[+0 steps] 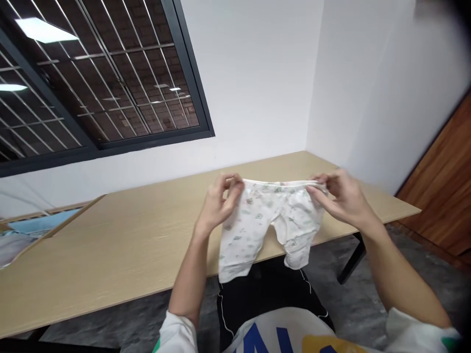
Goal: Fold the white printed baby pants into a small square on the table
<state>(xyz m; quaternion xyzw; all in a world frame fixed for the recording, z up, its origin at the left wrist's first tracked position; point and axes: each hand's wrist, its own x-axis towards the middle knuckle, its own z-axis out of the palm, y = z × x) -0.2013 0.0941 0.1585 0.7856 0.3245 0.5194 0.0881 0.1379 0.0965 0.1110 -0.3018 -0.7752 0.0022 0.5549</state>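
A small pair of white baby pants (245, 225) with a faint green print hangs upright by its waistband in front of me. My left hand (222, 198) pinches one end of the waistband. At the other end, my right hand (338, 193) grips the band between thumb and fingers, slightly blurred. The waistband is stretched fairly straight between both hands. The legs dangle over the front edge of the table, apart from each other, and the lower hems reach down in front of my black trousers.
A light wooden table (128, 245) runs along the wall. At its left end lies an open box (55, 230) holding blue and greyish cloth. A barred window (110, 73) is above, and a brown wooden panel (441, 196) stands to the right.
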